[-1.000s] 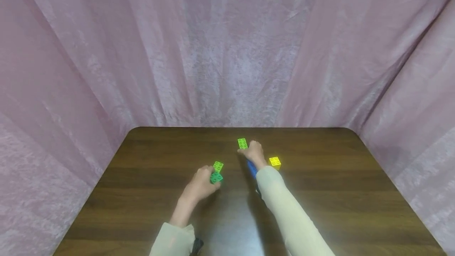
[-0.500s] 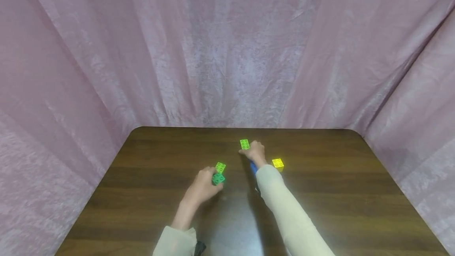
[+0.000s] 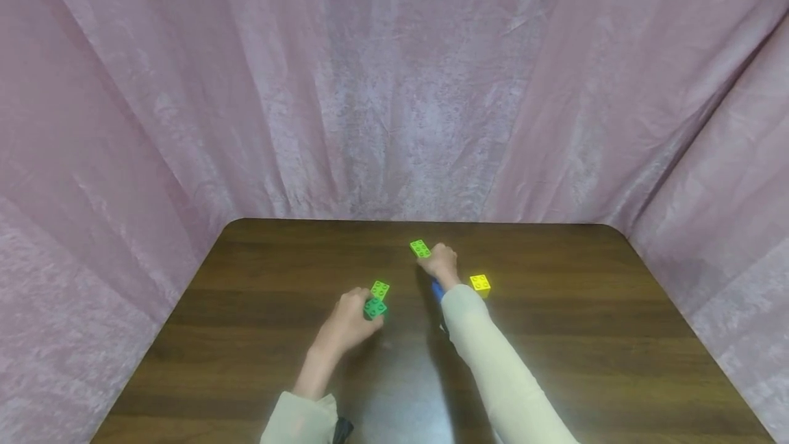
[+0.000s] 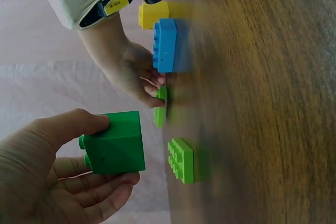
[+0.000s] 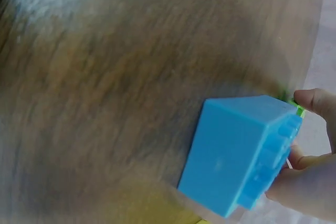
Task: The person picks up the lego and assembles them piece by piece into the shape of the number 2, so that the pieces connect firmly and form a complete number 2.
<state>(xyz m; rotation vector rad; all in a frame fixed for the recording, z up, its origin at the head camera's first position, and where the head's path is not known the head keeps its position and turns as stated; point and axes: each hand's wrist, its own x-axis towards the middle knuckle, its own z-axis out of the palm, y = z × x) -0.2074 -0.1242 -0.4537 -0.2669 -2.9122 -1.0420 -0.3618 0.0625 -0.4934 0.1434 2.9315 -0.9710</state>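
My left hand [image 3: 350, 321] pinches a dark green building brick [image 4: 118, 145] between thumb and fingers, held above the table in the left wrist view. Just past it in the head view lies a flat lime green brick [image 3: 379, 289], resting on the table. My right hand [image 3: 440, 262] reaches farther out and pinches the near end of a second flat lime green brick [image 3: 420, 249], which sits low, at or just over the tabletop. Beneath the right wrist stands a blue brick [image 5: 236, 150], mostly hidden by the arm in the head view.
A yellow brick [image 3: 480, 285] stands to the right of the right wrist. The dark wooden table [image 3: 555, 348] ends at a straight far edge, with a pink curtain [image 3: 394, 88] hanging behind it and at the sides.
The farther lime green brick has turned askew, its far end swinging left, with the right hand at its near end. The left hand keeps its grip on the dark green brick, nearly still.
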